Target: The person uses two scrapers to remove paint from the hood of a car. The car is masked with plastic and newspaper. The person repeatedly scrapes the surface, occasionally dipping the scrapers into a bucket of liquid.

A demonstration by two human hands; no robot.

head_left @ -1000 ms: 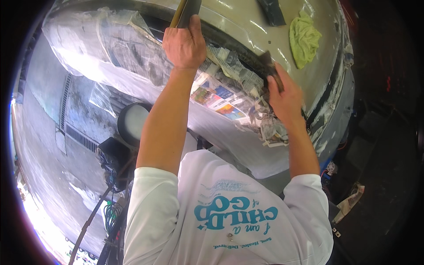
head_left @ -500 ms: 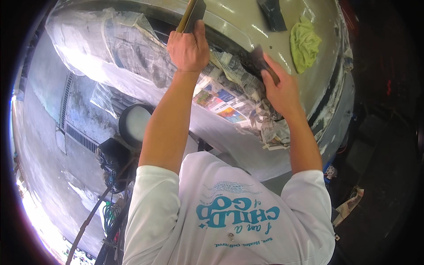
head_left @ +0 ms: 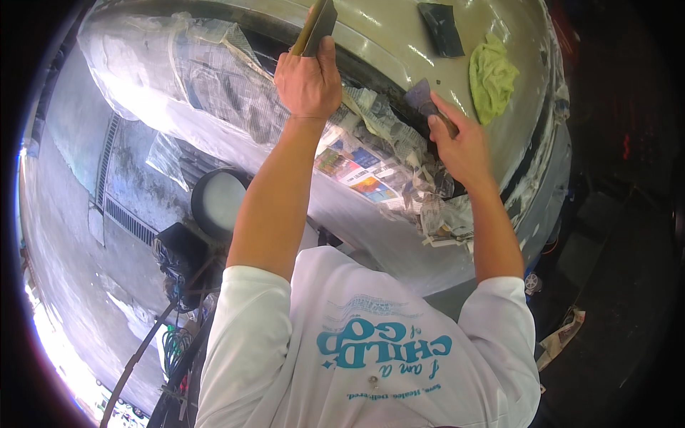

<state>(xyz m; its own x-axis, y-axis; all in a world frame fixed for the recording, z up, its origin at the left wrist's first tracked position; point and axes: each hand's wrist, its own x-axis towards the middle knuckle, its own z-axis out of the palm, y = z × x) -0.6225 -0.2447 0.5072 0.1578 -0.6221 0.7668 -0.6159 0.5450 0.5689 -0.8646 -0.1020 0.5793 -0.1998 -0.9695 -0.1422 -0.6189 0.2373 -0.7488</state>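
Note:
My left hand point(head_left: 309, 82) is closed around a flat tan-and-dark-grey block or board point(head_left: 314, 30), held up over the dark gap along the vehicle panel. Its exact kind is unclear. In my closed right hand point(head_left: 464, 146) is a scraper-like tool point(head_left: 421, 98), with a flat purple-grey blade and a brown grip. The blade lies at the edge of the glossy beige panel point(head_left: 389, 43), beside crumpled newspaper masking point(head_left: 385, 118); whether it touches cannot be made out.
A dark flat sheet point(head_left: 441, 30) and a crumpled yellow-green cloth point(head_left: 492, 78) rest on the beige panel. Clear film and newspaper cover point(head_left: 228, 78) the left part. Below left stand a round dark container with pale contents point(head_left: 220, 202) and a black box-like object point(head_left: 182, 246) on the concrete floor.
My right hand has shifted slightly right and toward me, and the tool's blade has tilted, showing a lighter face. My left hand keeps its hold, nearly still.

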